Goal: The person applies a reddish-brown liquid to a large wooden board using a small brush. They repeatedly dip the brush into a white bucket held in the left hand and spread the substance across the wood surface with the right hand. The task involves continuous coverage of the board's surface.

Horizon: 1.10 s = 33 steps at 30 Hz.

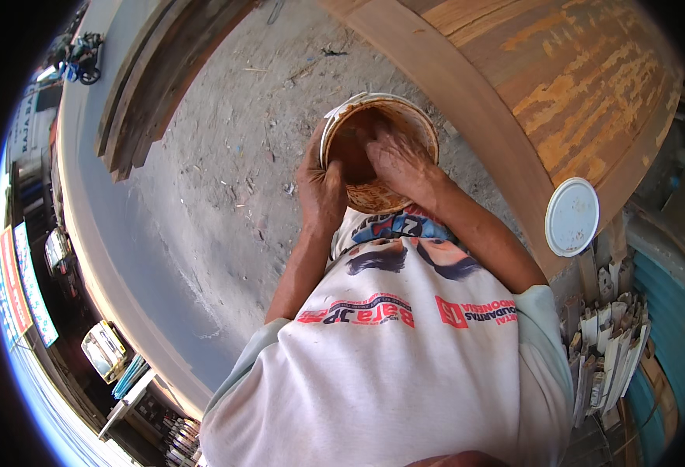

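Note:
A white plastic bucket (379, 153), smeared inside with orange-brown paste, is tilted with its mouth towards me. My left hand (323, 190) grips its left side, with the thumb over the rim. Inside the mouth is my right hand (398, 154), its fingertips partly hidden against the paste; whether they hold anything cannot be told. A round white lid (572, 217) with small brown specks lies at the edge of a wooden panel (587, 93). Patches of lighter orange-tan filler streak the panel's brown surface.
Long wooden boards (150, 87) are stacked at the upper left. Gritty concrete ground (231, 146) lies below the bucket. Bundled wood offcuts (605, 344) stand at the right beside a teal corrugated sheet (675, 303). A parked motorcycle (82, 58) is at the far upper left, across the road.

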### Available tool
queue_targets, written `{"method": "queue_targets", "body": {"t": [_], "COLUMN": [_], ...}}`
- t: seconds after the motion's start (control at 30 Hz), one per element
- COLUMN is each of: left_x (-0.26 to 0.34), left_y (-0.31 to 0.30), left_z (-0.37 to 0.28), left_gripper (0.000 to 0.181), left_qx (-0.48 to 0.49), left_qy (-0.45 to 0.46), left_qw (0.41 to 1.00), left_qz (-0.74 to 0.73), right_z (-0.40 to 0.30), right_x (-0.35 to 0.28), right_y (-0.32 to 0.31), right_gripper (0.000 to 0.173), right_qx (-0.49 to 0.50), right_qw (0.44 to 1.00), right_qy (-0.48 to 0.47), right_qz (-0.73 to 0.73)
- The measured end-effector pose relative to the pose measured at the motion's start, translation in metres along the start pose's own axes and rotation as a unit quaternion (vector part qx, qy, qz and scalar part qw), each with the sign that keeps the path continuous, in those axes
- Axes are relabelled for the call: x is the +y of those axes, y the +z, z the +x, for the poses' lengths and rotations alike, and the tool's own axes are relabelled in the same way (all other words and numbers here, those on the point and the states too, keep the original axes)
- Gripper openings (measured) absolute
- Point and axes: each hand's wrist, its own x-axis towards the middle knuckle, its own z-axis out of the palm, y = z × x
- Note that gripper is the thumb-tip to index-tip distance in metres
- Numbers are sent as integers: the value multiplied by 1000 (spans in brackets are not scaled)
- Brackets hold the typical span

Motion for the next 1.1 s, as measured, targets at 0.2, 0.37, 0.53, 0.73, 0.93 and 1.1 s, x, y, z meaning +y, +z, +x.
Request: {"method": "queue_targets", "body": {"t": [0.2,0.37,0.53,0.73,0.93,1.1], "left_x": [-7,6,5,10,-3,-1], "left_y": [7,10,-3,-39,-80,-101], "left_z": [1,15,44,83,116,147], "left_gripper": [64,63,62,68,68,69], "left_qx": [-44,-55,-69,-86,-51,-49], "left_qy": [54,88,116,72,32,-2], "left_qw": [998,993,988,993,994,993], "left_qz": [11,61,76,40,-90,-109], "right_z": [9,29,29,64,96,113], "right_x": [3,17,18,-2,-40,-30], "right_y": [42,28,28,-16,-83,-79], "right_gripper": [51,59,44,24,23,24], "right_qx": [37,-144,52,-23,-17,37], "right_qw": [998,986,994,949,867,820], "right_qy": [7,78,40,165,241,214], "right_qz": [-50,6,91,268,436,529]}}
